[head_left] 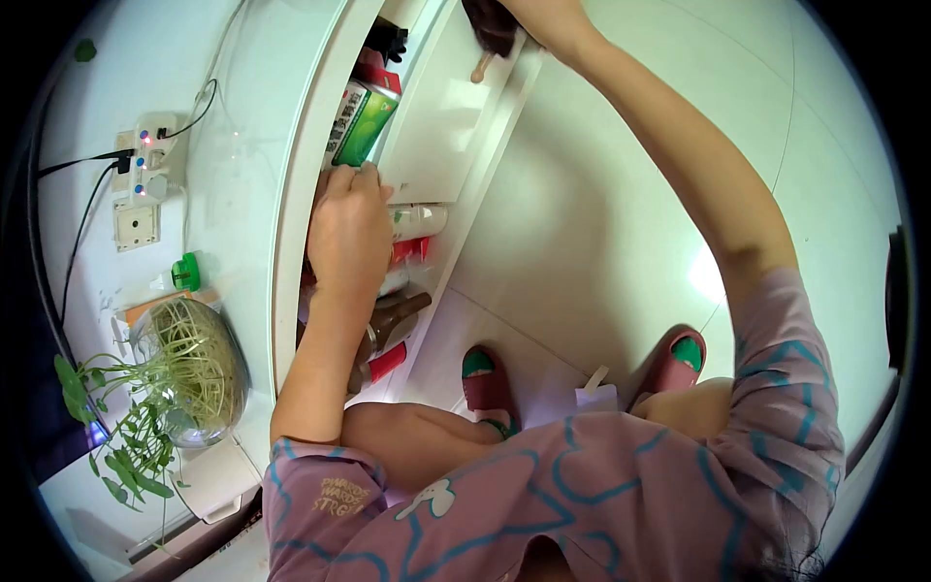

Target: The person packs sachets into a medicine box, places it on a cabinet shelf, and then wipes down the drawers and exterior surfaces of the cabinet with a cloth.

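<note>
My left hand (351,225) is inside an open white drawer (473,194), fingers curled closed at the lower end of a green and white box (367,121). What those fingers hold, if anything, is hidden. Beside the wrist lie a white bottle (419,222) and a brown bottle-like thing (400,315). At the top edge of the view, my right hand (555,24) is cut off, its fingers out of sight. It is against a dark brown thing (493,27) above the drawer's far end, near a small tan peg-like piece (481,68).
A flat white panel (441,107) lies in the drawer. On the white surface to the left are a power strip (153,160) with cables, a green-capped item (184,272) and a glass vase with a plant (189,373). My feet in red slippers (485,383) rest on pale tiles.
</note>
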Available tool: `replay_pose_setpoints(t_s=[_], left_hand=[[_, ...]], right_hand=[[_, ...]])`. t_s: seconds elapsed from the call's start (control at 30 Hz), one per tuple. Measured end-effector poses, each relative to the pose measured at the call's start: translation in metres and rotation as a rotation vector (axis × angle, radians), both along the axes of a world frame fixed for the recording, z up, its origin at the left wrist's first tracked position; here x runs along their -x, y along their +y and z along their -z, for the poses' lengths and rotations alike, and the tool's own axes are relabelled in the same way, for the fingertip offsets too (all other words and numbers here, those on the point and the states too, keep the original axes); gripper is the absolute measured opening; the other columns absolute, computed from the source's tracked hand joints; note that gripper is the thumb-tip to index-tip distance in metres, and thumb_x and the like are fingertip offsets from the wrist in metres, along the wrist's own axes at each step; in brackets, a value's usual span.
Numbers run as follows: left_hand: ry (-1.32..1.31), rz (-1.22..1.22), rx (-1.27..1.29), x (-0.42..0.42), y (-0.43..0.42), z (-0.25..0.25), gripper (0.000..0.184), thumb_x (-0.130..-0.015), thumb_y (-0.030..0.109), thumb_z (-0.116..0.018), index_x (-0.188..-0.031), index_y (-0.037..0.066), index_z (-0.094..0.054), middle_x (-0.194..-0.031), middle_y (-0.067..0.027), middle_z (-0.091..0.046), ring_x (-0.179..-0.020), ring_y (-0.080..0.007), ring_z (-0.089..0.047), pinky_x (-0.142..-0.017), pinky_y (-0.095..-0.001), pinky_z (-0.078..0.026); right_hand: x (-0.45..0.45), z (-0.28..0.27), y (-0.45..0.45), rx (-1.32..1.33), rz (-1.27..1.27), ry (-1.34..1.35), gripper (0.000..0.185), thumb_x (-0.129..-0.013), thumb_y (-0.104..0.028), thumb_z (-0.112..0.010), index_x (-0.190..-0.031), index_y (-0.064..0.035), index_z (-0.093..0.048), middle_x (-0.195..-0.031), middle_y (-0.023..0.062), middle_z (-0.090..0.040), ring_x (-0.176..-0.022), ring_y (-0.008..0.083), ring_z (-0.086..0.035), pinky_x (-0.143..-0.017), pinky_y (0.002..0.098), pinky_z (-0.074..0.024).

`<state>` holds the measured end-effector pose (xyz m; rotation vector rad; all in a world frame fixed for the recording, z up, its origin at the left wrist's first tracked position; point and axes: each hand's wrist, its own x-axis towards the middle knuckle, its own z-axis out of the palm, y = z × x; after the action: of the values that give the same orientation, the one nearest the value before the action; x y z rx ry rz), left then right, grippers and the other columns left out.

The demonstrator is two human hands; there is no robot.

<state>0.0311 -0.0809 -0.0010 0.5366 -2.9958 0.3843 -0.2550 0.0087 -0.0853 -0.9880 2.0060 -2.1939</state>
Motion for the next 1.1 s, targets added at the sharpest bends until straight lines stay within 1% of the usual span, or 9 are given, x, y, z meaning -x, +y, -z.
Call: replay_pose_setpoints(t_s=[0.07,0.17,0.23,0.37,0.5,0.63,0.73,0.93,1.1], left_hand=[[0.024,0.039,0.004,0.0,0.001,0.0,0.015,-0.084,0.006,-0.068,-0.095,-0.003,-0.071,-0.086,-0.0156,-0.064,-0.087,-0.0336,-0.064,-0.075,-0.044,-0.052],[0.015,0.035,0.024,0.0,0.001,0.003,0.014,-0.084,0.005,-0.067,-0.095,-0.003,-0.071,-0.087,-0.0154,-0.064,-0.087,-0.0332,-0.063,-0.076,-0.0439,-0.052],[0.002,0.025,-0.001,-0.001,0.001,0.003,0.015,-0.085,0.005,-0.066,-0.095,-0.003,-0.072,-0.088,-0.0153,-0.064,-0.088,-0.033,-0.063,-0.078,-0.0433,-0.052],[-0.095,0.06,0.074,0.0,0.0,-0.002,0.02,-0.083,0.0,-0.061,-0.099,-0.004,-0.071,-0.089,-0.0158,-0.064,-0.093,-0.0332,-0.061,-0.082,-0.0423,-0.051],[-0.088,0.142,0.113,-0.002,-0.004,-0.002,0.025,-0.081,-0.002,-0.06,-0.104,-0.006,-0.07,-0.088,-0.0164,-0.063,-0.091,-0.0337,-0.061,-0.08,-0.043,-0.05],[-0.051,0.191,0.128,0.0,-0.002,-0.001,0.021,-0.081,0.001,-0.064,-0.099,-0.005,-0.071,-0.086,-0.0154,-0.062,-0.087,-0.033,-0.062,-0.078,-0.0425,-0.05],[-0.036,0.206,0.165,0.002,0.0,0.001,0.017,-0.081,0.003,-0.065,-0.095,-0.004,-0.072,-0.084,-0.0143,-0.062,-0.085,-0.0319,-0.062,-0.076,-0.0415,-0.05],[-0.017,0.199,0.219,0.001,-0.002,0.006,0.011,-0.081,0.006,-0.067,-0.09,0.0,-0.072,-0.083,-0.0119,-0.062,-0.082,-0.0307,-0.062,-0.073,-0.0407,-0.051],[0.01,0.205,0.262,-0.002,-0.001,0.008,0.011,-0.082,0.01,-0.071,-0.089,0.002,-0.073,-0.082,-0.0103,-0.062,-0.081,-0.0305,-0.062,-0.071,-0.041,-0.05]], right_hand=[[-0.005,-0.007,-0.02,-0.112,0.036,-0.13,0.029,-0.09,-0.015,-0.059,-0.108,0.0076,-0.061,-0.103,0.0243,-0.065,-0.093,0.035,-0.062,-0.084,0.0401,-0.0507],[-0.063,0.035,-0.045,0.093,0.363,0.152,0.029,-0.091,-0.018,-0.064,-0.11,0.0036,-0.059,-0.113,0.0242,-0.058,-0.106,0.038,-0.055,-0.09,0.0431,-0.0453],[-0.109,0.043,-0.033,0.098,0.235,0.326,0.03,-0.088,-0.016,-0.07,-0.113,-0.0014,-0.061,-0.107,0.0146,-0.058,-0.107,0.0288,-0.055,-0.092,0.0349,-0.0467],[-0.194,0.062,-0.016,0.057,-0.283,0.374,0.046,-0.077,-0.011,-0.079,-0.116,-0.0054,-0.056,-0.11,0.0156,-0.054,-0.108,0.0366,-0.051,-0.098,0.0403,-0.0455],[-0.157,0.063,-0.015,0.034,-0.288,0.541,0.042,-0.078,-0.011,-0.078,-0.115,-0.0083,-0.056,-0.11,0.0158,-0.053,-0.106,0.0375,-0.053,-0.096,0.0416,-0.0479],[-0.115,0.075,-0.018,-0.099,0.13,0.111,0.027,-0.092,-0.018,-0.064,-0.106,0.0033,-0.056,-0.106,0.022,-0.059,-0.101,0.0352,-0.056,-0.088,0.0401,-0.0462],[-0.143,0.076,-0.031,0.073,0.168,0.122,0.034,-0.085,-0.014,-0.075,-0.111,-0.0031,-0.056,-0.106,0.0182,-0.053,-0.101,0.0397,-0.052,-0.092,0.0423,-0.0466],[-0.199,0.094,-0.014,-0.102,-0.375,0.675,0.031,-0.081,-0.009,-0.067,-0.11,-0.0064,-0.058,-0.106,0.0138,-0.052,-0.099,0.0335,-0.056,-0.084,0.0418,-0.0514],[-0.154,0.147,0.022,-0.642,-0.563,0.513,0.025,-0.088,-0.015,-0.063,-0.111,-0.0074,-0.059,-0.109,0.0102,-0.053,-0.104,0.0295,-0.059,-0.084,0.0416,-0.0543]])
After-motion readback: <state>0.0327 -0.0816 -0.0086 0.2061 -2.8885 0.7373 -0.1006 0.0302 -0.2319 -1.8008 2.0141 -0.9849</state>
